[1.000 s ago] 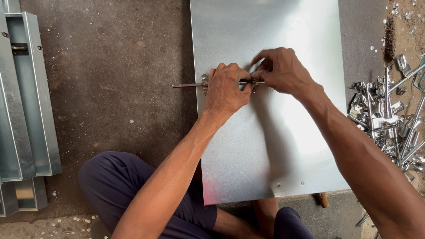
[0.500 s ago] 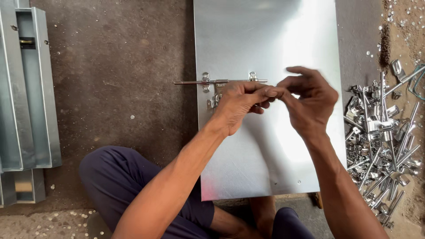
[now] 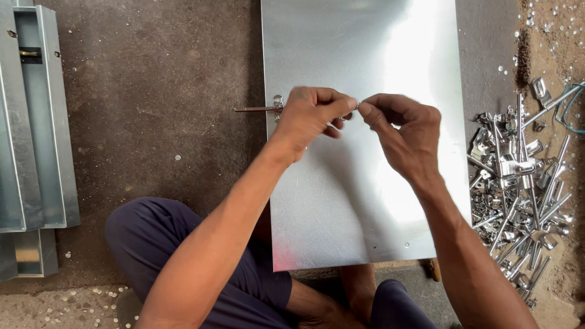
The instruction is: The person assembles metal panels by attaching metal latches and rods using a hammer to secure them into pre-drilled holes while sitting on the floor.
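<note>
A metal sheet (image 3: 359,201) lies flat on the concrete floor (image 3: 158,109), bright with glare along its right half, its near edge just in front of the seated person's legs in dark trousers (image 3: 201,268). Both hands meet over the middle of the sheet. The left hand (image 3: 311,119) rests on it with fingers curled, covering the right end of a thin rod (image 3: 256,109) — the rod runs level across the sheet's left edge, through a small bracket (image 3: 278,101) fixed there, and sticks out over the floor. The right hand (image 3: 405,134) hangs just beside the left, thumb and forefinger pinched together on something tiny and shiny at the fingertips; what it is cannot be told. The two hands nearly touch at the fingertips. Right of the sheet, well clear of the hands, sits a heap of hardware (image 3: 518,195) — silvery rods, latches and small fittings tangled together — with loose pieces scattered on the dirt above it. At the far left lie long metal channels (image 3: 33,122) side by side, open side up. Small pale specks dot the floor near the lower left corner.
</note>
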